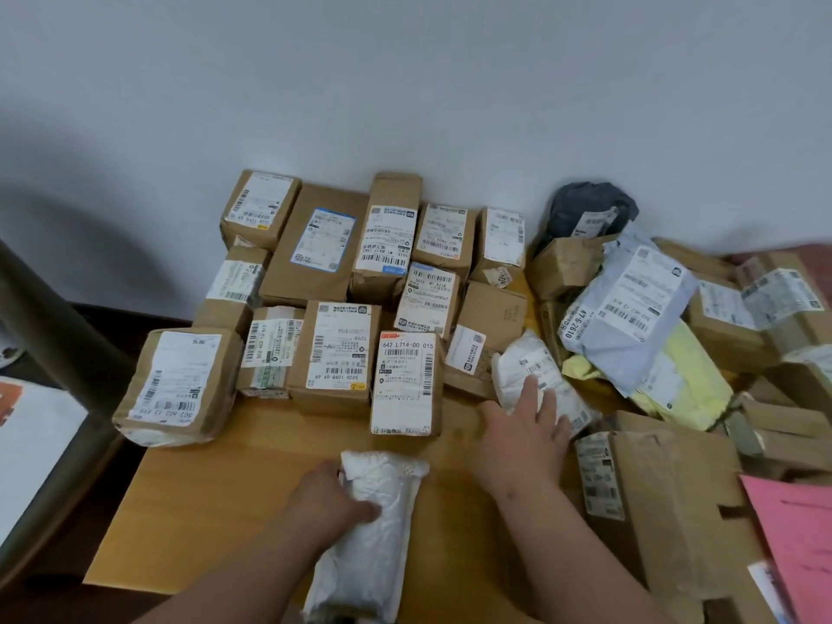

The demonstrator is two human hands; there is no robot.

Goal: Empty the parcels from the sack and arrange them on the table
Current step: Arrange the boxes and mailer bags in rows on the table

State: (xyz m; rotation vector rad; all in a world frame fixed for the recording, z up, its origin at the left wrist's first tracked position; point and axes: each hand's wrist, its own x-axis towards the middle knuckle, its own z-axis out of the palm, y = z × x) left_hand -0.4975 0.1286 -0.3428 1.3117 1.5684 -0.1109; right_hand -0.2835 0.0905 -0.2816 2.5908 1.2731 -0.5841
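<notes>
Left hand [331, 497] grips a white padded mailer [369, 533] from its left side, thumb curled over the top of the package; the mailer lies lengthwise near the front edge of the surface [202, 511], its far end crumpled. Right hand [524, 425] reaches forward with fingers straight and spread, fingertips resting on a second white mailer [535, 380] with a printed label, which lies tilted just beyond the hand, toward the right of centre. The two mailers are apart, with bare wood between them. Beyond both hands, brown cardboard parcels stand in tidy rows against the back edge and the wall [405, 83], labels up; the nearest is a tall labelled box [407, 385] between the two hands' reach, and a larger taped box [178, 385] sits at the left edge, overhanging slightly. Along the right side the parcels lie in a loose heap: a grey-blue poly bag [630, 317] on top of a yellow padded envelope [689, 380], a dark bag [590, 209] at the back by the wall, more brown boxes behind. A large open carton [666, 502] lies just right of the right forearm, and a pink sheet [797, 533] shows at the front right corner.
</notes>
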